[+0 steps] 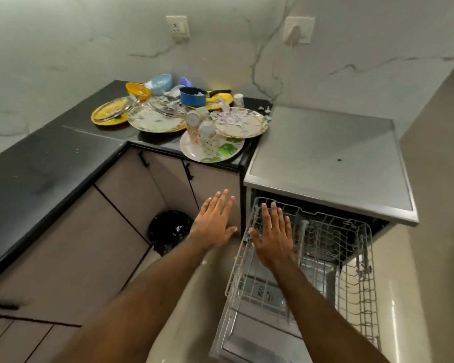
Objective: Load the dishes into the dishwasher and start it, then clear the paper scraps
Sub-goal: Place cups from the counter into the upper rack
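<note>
Both palms are flat, fingers straight, holding nothing — the left hand [215,221] before a matte cabinet door [218,179], the right hand [273,238] over the pulled-out grey wire rack [338,244] of the steel-topped dishwasher [325,158] — while round dishes [155,121], strewn with torn paper scraps [230,117], crowd the glossy black counter [37,169] beside it.

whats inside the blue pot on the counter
White paper scraps show at the rim of the blue pot. Its wall hides the bottom, so anything beneath them cannot be seen.
</note>
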`<state>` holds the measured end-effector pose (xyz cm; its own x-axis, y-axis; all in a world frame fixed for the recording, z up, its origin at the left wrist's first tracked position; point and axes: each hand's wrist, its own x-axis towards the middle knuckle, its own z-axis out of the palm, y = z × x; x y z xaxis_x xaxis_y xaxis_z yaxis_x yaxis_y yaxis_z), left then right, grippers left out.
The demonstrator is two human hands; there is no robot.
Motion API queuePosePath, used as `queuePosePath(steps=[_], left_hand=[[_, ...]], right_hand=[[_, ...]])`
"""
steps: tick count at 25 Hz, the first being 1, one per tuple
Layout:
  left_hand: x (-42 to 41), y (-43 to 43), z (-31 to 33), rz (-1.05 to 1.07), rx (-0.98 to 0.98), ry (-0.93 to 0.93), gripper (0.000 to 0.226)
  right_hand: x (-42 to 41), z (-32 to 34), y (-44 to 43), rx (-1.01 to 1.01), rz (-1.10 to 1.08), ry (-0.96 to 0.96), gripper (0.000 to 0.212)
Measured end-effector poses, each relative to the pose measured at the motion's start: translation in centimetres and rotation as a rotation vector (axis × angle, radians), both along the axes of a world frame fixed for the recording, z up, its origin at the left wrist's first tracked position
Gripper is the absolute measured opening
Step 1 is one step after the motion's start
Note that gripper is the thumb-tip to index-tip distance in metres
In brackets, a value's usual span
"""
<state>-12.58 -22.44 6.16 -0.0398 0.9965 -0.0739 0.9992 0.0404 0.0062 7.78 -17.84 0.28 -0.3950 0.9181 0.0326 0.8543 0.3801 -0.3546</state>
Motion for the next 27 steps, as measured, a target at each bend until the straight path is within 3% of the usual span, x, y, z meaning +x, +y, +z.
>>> queuePosePath(steps=[6, 16, 27], left_hand=[[-6.5, -0.6, 1.0, 0.047, 0.027, -0.067, 0.097], [-20.9, -2.2, 2.8, -0.161, 0.095, -0.057, 0.098], [-28.5, 2.2, 6.3, -0.192, 0.150, -0.057, 0.097]], right_hand=[[-6.6, 2.1, 1.0, 0.060, 0.047, -0.061, 0.078], [-23.2, 5.6, -3.1, 0.074, -0.094, -0.030, 0.081], [-29.2, 8.8, 0.3, 0.165, -0.149, -0.038, 0.082]])
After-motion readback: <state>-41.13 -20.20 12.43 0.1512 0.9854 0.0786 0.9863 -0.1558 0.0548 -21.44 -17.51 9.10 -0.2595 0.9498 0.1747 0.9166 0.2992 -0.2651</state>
